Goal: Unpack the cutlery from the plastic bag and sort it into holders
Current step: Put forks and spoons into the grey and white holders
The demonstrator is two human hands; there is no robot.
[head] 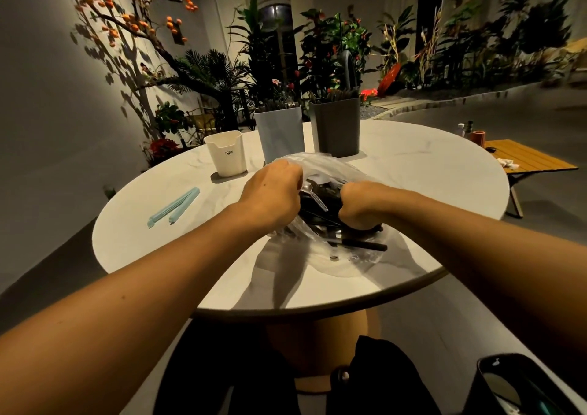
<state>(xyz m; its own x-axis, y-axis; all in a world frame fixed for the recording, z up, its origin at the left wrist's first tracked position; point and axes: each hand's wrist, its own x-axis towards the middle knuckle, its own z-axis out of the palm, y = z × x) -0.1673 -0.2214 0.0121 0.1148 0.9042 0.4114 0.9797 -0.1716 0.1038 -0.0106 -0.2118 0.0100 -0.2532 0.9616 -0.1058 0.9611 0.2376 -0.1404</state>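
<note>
Round white table, pale marble top, tan pedestal underneath. Clear plastic bag lies crumpled near the middle of the top, mouth toward the person, film bunched up at the far side. Inside it a dark heap of cutlery: black handles, one shiny spoon bowl showing between the hands. One black-handled piece pokes out of the near end of the bag, lying flat on the tabletop. Left hand on the bag's left edge, fingers curled over and pinching the film. Right hand on the right side, fist closed around film and the dark handles together; exactly which it grips, cannot tell. Both forearms bare, reaching in from the near edge. Three holders stand behind the bag in a loose row: cream holder at left on a grey mat, apart from the bag; light grey holder in the middle; dark grey holder at right, its base just beside the bag's far edge. Dark items stick up from both grey holders, too dim to identify. A blue bag clip, opened into a V, lies on the table well left of the bag. Low wooden side table on the floor to the right; potted plants along the back wall.
</note>
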